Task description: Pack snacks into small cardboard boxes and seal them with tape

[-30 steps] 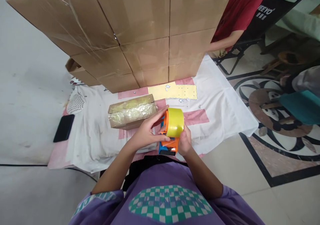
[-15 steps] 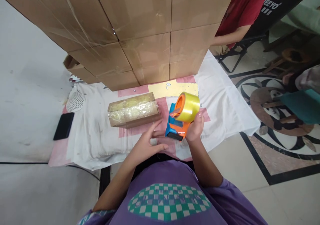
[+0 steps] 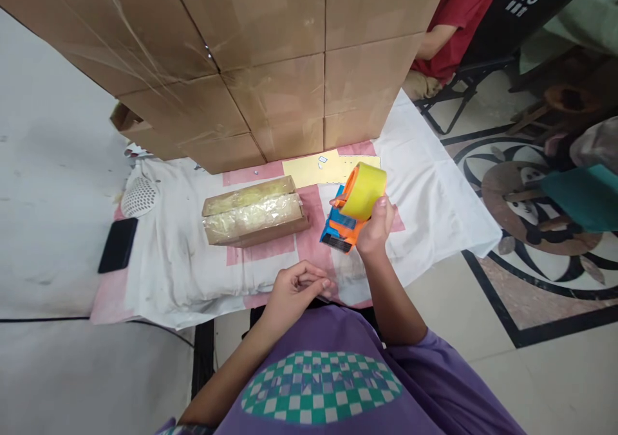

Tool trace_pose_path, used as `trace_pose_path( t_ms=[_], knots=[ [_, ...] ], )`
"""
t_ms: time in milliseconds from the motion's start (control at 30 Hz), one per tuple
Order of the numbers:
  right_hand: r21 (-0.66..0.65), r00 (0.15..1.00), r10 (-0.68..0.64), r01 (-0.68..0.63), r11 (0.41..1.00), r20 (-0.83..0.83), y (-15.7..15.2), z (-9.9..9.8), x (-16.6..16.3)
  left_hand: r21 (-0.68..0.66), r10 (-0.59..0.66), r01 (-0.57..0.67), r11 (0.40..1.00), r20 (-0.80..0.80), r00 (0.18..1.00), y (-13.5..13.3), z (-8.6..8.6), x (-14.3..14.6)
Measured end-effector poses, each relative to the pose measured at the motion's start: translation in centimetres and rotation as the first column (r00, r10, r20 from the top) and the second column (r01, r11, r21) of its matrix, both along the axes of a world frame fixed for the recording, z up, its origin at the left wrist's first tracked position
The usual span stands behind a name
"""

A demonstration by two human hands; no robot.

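My right hand (image 3: 375, 229) grips an orange and blue tape dispenser (image 3: 344, 229) loaded with a yellow tape roll (image 3: 363, 190), held just above the white cloth (image 3: 183, 261). My left hand (image 3: 295, 287) hovers near the cloth's front edge with its fingers curled loosely and pinched together; nothing shows in them. A small cardboard box (image 3: 255, 211) wrapped in clear tape lies on the cloth, left of the dispenser.
A tall stack of taped cardboard boxes (image 3: 270, 55) stands behind the cloth. A yellow sheet (image 3: 309, 168) lies at its foot. A black phone (image 3: 117, 244) and a white mesh object (image 3: 138, 195) lie at the left. A person in red (image 3: 451, 29) sits at the right.
My left hand let go of the dispenser and drew back toward my body, fingers curling. My right hand carried the dispenser to the right and away from me.
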State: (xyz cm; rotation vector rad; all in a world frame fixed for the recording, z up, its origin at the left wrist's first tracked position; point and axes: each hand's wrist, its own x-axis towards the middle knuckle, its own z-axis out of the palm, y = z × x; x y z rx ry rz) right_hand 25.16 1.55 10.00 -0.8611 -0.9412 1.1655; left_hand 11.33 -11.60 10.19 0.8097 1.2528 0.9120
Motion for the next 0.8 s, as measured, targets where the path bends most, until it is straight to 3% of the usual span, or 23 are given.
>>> trace_pose_path(
  t_ms=[300,800],
  knots=[
    [0.014,0.997,0.001,-0.002,1.000,0.076,0.8,-0.6,0.3,-0.034,-0.009,0.009,0.999,-0.017,1.000,-0.1,0.0,-0.6],
    [-0.048,0.998,0.058,-0.056,0.997,0.038,0.5,0.5,-0.2,-0.021,0.028,-0.030,0.999,-0.066,0.997,-0.2,-1.1,-0.1]
  ],
)
